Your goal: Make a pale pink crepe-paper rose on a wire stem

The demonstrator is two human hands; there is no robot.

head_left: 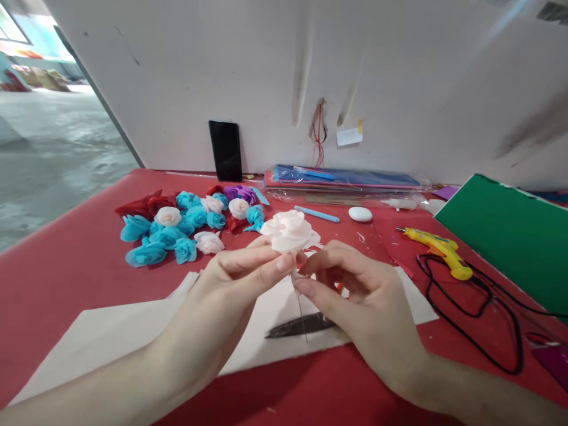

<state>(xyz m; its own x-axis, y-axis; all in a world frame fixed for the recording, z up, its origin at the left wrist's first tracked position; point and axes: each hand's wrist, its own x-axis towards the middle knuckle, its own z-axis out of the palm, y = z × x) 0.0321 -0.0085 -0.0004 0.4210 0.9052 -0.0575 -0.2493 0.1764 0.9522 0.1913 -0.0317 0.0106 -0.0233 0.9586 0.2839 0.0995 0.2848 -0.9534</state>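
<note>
A pale pink paper flower is held upright in front of me, its thin dark wire stem pointing down. My left hand pinches the flower's base just under the petals. The thumb and forefinger of my right hand are closed on the twisted paper at the top of the stem. Behind the wire lie scissors with dark blades, their handles mostly hidden by my right hand. They rest on a sheet of off-white paper spread across the red table.
Finished blue, pink, red and purple flowers cluster at left. A yellow glue gun with a black cord lies right, near a green board. A phone leans on the wall. Behind are a white oval object and a blue pen.
</note>
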